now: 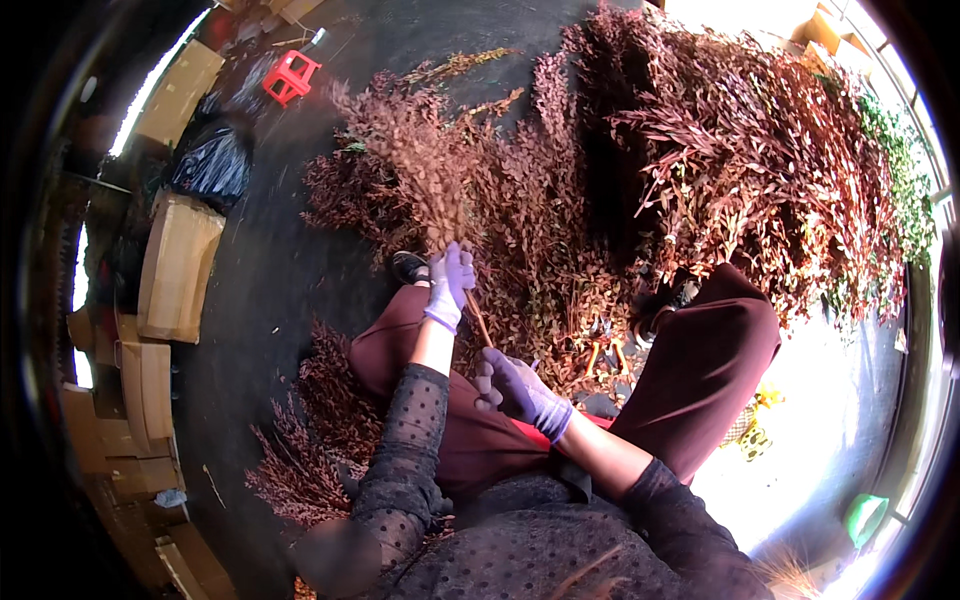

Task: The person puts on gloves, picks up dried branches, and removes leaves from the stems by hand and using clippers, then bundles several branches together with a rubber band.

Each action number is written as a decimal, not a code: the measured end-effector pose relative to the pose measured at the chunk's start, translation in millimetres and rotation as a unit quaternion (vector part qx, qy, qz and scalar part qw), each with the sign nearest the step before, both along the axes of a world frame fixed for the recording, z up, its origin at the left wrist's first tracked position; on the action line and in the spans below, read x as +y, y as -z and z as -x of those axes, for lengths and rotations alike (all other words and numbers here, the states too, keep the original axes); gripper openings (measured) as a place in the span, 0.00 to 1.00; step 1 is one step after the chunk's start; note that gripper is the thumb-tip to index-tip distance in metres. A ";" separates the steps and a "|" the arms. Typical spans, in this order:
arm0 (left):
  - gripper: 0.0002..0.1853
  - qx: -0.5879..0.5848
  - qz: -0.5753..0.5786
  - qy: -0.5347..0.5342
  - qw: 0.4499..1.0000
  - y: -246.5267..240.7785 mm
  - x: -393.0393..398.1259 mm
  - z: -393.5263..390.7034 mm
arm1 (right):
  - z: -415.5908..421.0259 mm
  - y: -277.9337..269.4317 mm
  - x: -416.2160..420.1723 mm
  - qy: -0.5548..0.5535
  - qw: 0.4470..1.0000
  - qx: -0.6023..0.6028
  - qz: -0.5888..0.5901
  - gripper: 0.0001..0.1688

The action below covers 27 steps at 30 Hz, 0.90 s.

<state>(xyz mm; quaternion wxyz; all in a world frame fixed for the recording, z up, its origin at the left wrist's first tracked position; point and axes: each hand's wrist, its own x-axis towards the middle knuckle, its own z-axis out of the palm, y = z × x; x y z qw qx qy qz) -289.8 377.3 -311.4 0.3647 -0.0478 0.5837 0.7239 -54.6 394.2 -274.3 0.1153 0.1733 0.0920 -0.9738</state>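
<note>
My left hand (pixel 450 279), in a pale purple glove, is closed around the stems of a bunch of reddish-brown leafy branches (pixel 420 150). The leafy tops point up and away from me. Below that fist the bare stems (pixel 478 319) run down to my right hand (pixel 521 390), gloved in the same way. Its fingers are half curled at the lower stem ends, with the thumb tip apart; whether they grip is unclear. A tool with orange handles (pixel 606 358), seemingly pruning shears, lies among leaves between my legs, its blades hard to make out.
A tall heap of similar branches (pixel 750 150) fills the right, with green foliage (pixel 900 172) at its edge. More branches (pixel 315 450) lie by my left hip. Leftward are a red plastic stool (pixel 291 76), a black plastic bag (pixel 214 163) and cardboard boxes (pixel 180 270). A green basin (pixel 866 519) is lower right.
</note>
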 end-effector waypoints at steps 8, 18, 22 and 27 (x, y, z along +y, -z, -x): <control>0.11 0.118 0.020 -0.066 0.991 9.8 -36.2 54.2 | -46.3 19.9 -1.4 -0.032 0.674 0.044 -0.737 0.27; 0.10 0.182 -0.034 -0.048 0.982 -34.0 13.8 -95.2 | 3.4 41.6 -0.5 0.204 0.749 -0.065 -0.627 0.09; 0.13 0.259 0.098 -0.026 0.961 -20.1 11.4 -93.8 | -1.2 47.6 -11.1 0.190 0.772 -0.079 -0.602 0.06; 0.21 0.245 0.152 -0.035 0.957 -11.9 11.0 -81.3 | 1.2 32.6 -7.6 0.141 0.807 -0.095 -0.566 0.16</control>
